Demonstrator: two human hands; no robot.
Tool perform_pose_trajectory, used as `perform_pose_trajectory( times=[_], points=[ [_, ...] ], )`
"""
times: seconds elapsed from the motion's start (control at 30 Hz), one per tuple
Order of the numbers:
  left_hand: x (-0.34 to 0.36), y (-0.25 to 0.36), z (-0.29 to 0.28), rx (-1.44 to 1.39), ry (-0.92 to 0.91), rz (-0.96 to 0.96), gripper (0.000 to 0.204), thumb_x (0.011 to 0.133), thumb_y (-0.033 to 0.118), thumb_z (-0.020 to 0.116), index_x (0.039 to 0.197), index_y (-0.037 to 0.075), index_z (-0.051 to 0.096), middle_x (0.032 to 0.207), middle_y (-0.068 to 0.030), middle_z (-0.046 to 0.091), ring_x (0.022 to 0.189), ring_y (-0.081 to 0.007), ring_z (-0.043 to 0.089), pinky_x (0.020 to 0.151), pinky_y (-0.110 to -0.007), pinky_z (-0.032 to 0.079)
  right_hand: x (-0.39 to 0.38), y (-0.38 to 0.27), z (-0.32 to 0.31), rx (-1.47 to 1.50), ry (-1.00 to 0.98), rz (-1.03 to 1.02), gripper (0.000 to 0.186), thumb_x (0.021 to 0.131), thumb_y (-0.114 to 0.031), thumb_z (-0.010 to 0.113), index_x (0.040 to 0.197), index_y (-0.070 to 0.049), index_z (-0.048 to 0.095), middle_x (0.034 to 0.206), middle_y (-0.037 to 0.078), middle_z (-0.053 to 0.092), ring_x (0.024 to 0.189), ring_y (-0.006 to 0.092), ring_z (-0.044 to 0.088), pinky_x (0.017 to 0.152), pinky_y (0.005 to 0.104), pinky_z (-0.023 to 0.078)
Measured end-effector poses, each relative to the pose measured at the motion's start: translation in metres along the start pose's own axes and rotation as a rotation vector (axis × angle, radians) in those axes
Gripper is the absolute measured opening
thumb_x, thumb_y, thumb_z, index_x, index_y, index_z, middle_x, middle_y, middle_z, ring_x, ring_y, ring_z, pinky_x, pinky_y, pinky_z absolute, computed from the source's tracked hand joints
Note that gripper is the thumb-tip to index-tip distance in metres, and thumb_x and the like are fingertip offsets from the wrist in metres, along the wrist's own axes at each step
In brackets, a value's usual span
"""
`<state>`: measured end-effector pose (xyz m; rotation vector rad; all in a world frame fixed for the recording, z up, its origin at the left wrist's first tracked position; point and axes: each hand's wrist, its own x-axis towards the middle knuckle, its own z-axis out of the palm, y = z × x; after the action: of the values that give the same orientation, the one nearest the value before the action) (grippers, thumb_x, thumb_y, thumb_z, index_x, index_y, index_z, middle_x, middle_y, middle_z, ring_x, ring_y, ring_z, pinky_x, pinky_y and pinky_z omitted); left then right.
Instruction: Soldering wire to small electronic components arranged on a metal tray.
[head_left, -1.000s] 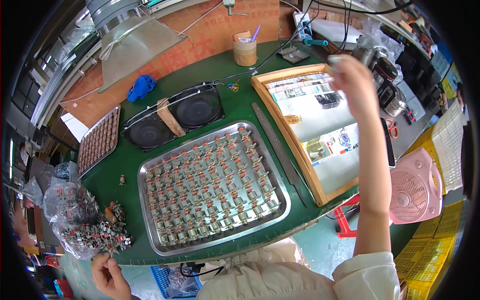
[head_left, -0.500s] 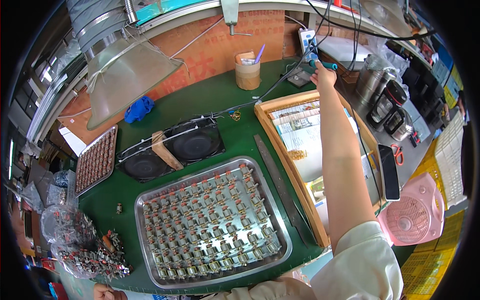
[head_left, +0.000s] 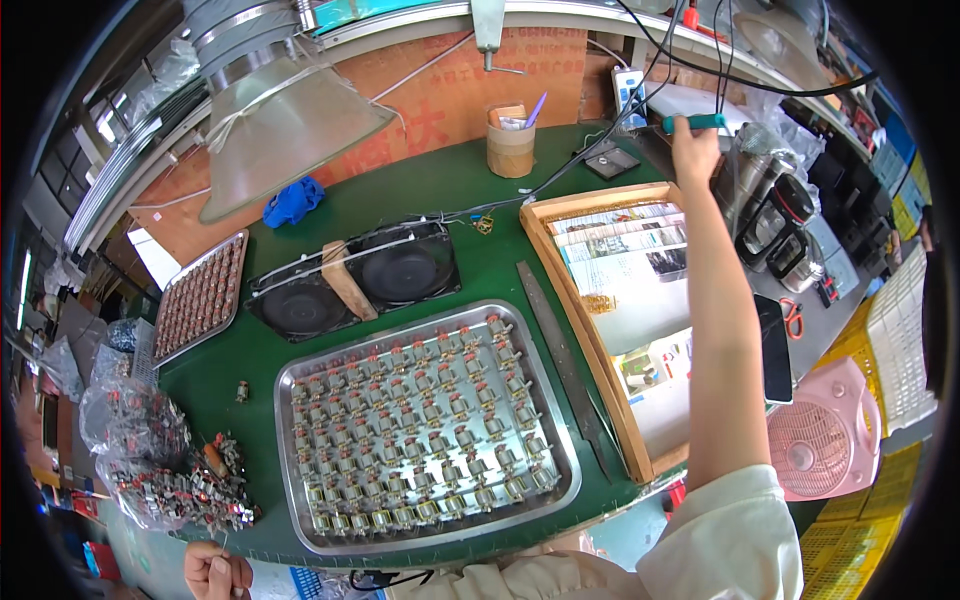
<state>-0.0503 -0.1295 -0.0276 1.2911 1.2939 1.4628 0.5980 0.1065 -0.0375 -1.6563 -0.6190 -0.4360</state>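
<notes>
Right hand (head_left: pixel 695 158): closed around the teal handle of a tool (head_left: pixel 706 122), by the far end of a wooden-framed tray (head_left: pixel 574 322). Left hand (head_left: pixel 218 574): fingers curled, near the left front edge of the green desk (head_left: pixel 425 178); cannot tell whether it grips anything. Metal tray (head_left: pixel 568 470), mid-desk: bears rows of small metal parts (head_left: pixel 432 412). Right of it: flat dark bar (head_left: pixel 557 355). Near left: heap of loose parts (head_left: pixel 220 492), beside a clear bag (head_left: pixel 130 415).
</notes>
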Motion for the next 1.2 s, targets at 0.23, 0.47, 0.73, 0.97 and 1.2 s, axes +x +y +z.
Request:
perform_pose_trajectory(
  times=[0.23,0.47,0.73,0.97,1.2],
  points=[
    [-0.002,0.009,0.017,0.152,-0.12,0.032,0.012,0.075,0.011,0.053,0.07,0.002,0.046,0.052,0.0021,0.036,0.042,-0.0042,0.033,0.039,-0.017,0.025,-0.049,-0.055,-0.126,0.636,-0.209,0.064,0.02,0.073,-0.018,0.054,0.078,0.002,0.052,0.06,0.007,0.052,0.046,0.0089,0.046,0.04,0.0203,0.036],
    [-0.005,0.012,0.05,0.494,-0.301,0.237,0.006,0.066,-0.004,0.057,0.069,0.0,0.055,0.055,0.0028,0.037,0.045,-0.0023,0.028,0.041,-0.018,0.019,-0.134,-0.08,-0.225,1.13,-0.475,0.205,0.025,0.08,-0.019,0.041,0.093,0.002,0.048,0.06,0.007,0.051,0.049,0.0138,0.045,0.046,0.0244,0.036],
    [-0.024,-0.007,0.08,0.501,-0.553,0.465,0.01,0.065,0.0,0.06,0.074,0.003,0.056,0.055,-0.0073,0.05,0.043,-0.018,0.047,0.04,-0.026,0.036,-0.184,-0.098,-0.248,1.274,-0.678,0.269,0.03,0.081,-0.023,0.036,0.096,0.001,0.047,0.068,0.009,0.052,0.053,0.0155,0.044,0.048,0.0243,0.034],
    [-0.038,-0.042,0.093,0.506,-0.673,0.643,0.012,0.064,0.002,0.061,0.075,0.006,0.057,0.048,-0.0022,0.046,0.037,-0.0157,0.043,0.036,-0.026,0.034,-0.194,-0.094,-0.246,1.354,-0.743,0.34,0.032,0.081,-0.024,0.037,0.099,0.001,0.047,0.071,0.011,0.052,0.055,0.0174,0.043,0.052,0.0243,0.033],
    [-0.047,-0.061,0.097,0.665,-0.771,0.716,0.019,0.062,0.004,0.062,0.08,0.005,0.055,0.05,-0.0008,0.043,0.039,-0.016,0.041,0.038,-0.027,0.033,-0.203,-0.1,-0.234,1.101,-0.741,0.219,0.022,0.075,-0.005,0.053,0.096,0.003,0.049,0.073,0.006,0.049,0.058,0.0104,0.042,0.053,0.022,0.034]
  ],
)
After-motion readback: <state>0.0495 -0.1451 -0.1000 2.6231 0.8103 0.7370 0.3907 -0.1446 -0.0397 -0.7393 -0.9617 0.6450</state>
